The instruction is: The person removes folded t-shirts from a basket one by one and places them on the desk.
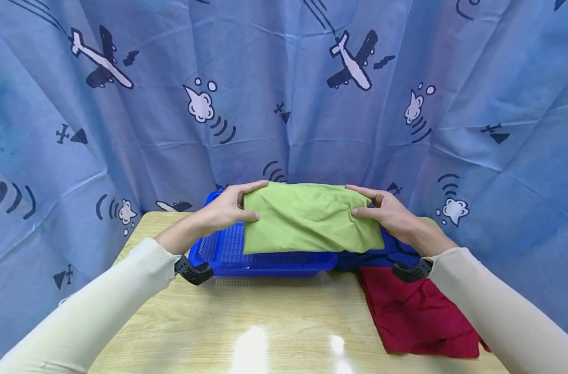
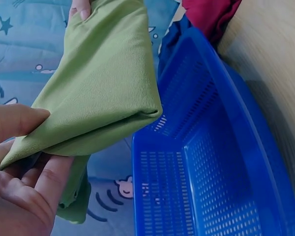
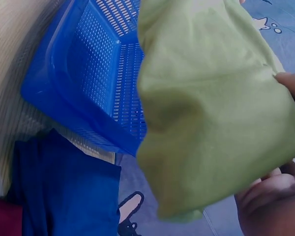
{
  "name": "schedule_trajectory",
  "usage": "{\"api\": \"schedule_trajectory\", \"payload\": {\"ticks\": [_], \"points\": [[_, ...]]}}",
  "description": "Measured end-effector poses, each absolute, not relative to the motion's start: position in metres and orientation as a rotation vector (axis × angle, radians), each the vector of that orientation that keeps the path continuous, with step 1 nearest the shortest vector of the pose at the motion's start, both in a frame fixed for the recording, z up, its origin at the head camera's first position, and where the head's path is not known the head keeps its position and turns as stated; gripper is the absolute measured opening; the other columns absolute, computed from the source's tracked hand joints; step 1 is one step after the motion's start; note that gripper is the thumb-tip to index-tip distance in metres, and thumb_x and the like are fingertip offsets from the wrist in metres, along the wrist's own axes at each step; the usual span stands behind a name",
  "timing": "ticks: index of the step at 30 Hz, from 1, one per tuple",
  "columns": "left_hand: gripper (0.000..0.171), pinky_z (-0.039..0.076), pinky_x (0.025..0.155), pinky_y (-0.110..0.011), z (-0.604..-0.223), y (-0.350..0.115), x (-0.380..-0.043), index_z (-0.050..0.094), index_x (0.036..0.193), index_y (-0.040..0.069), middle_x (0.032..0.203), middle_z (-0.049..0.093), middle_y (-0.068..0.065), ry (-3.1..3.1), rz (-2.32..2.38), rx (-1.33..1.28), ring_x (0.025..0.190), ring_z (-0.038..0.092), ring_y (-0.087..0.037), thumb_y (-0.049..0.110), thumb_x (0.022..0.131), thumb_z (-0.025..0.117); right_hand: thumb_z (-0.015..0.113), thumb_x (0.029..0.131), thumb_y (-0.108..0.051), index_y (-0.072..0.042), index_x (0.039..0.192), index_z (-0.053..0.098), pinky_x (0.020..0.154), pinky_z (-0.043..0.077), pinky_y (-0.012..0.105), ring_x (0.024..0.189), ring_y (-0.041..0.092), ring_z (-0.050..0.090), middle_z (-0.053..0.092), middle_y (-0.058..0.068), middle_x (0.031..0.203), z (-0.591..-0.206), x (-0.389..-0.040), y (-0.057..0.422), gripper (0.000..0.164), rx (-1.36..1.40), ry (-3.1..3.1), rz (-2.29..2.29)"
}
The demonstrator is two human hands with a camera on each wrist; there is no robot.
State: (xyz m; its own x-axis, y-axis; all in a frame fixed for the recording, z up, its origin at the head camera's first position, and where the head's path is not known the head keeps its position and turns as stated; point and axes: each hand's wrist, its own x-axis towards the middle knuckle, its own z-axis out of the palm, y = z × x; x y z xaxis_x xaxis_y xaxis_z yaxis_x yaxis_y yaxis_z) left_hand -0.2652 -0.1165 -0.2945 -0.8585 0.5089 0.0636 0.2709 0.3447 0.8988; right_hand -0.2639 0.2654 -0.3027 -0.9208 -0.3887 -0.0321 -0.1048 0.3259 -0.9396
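A folded light-green cloth [image 1: 312,218] hangs in the air between both hands, in front of and over a blue plastic basket [image 1: 265,267]. My left hand [image 1: 230,208] pinches its left end, thumb on the near face and fingers behind. At the right end my right hand [image 1: 389,215] grips it the same way. In the left wrist view the folded layers of the green cloth [image 2: 108,83] show at its edge, beside the perforated basket [image 2: 226,162]. From the right wrist, the cloth [image 3: 211,123] covers part of the basket.
A dark-blue folded cloth [image 3: 69,187] lies right of the basket. Nearer the front right, a dark-red cloth [image 1: 419,317] rests on the light wooden table [image 1: 265,317], partly under the right forearm. Behind the table hangs a blue curtain [image 1: 265,104] with printed aeroplanes.
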Motion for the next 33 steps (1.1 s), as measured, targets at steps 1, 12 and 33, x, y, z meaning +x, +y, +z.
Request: {"api": "schedule_trajectory", "payload": {"ticks": [1,12,33], "points": [[0.081,0.053,0.089,-0.026,-0.294,-0.115,-0.264,0.035,0.158,0.016,0.132,0.061,-0.013,2.373,1.527,0.709,0.112,0.059,-0.021,-0.007,0.087,0.066,0.068,0.097,-0.017,-0.016,0.159,0.034,0.087,0.054,0.018,0.112,-0.005,0.062,0.064,-0.023,0.126,-0.303,-0.263,0.267,0.071,-0.447,2.338,-1.633],[0.082,0.054,0.087,-0.026,-0.302,-0.098,-0.255,0.032,0.160,0.016,0.136,0.059,-0.014,2.296,1.551,0.715,0.111,0.060,-0.019,-0.008,0.088,0.064,0.066,0.098,-0.015,-0.015,0.159,0.033,0.086,0.055,0.019,0.111,-0.006,0.063,0.062,-0.026,0.126,-0.302,-0.252,0.286,0.069,-0.450,2.373,-1.595],[0.081,0.061,0.084,-0.034,-0.314,-0.046,-0.238,0.026,0.161,0.012,0.144,0.051,-0.020,2.030,1.624,0.813,0.108,0.068,-0.022,-0.011,0.091,0.061,0.057,0.100,0.001,-0.013,0.158,0.036,0.083,0.058,0.021,0.110,-0.002,0.066,0.066,-0.019,0.131,-0.308,-0.222,0.345,0.063,-0.542,2.306,-1.693]]}}
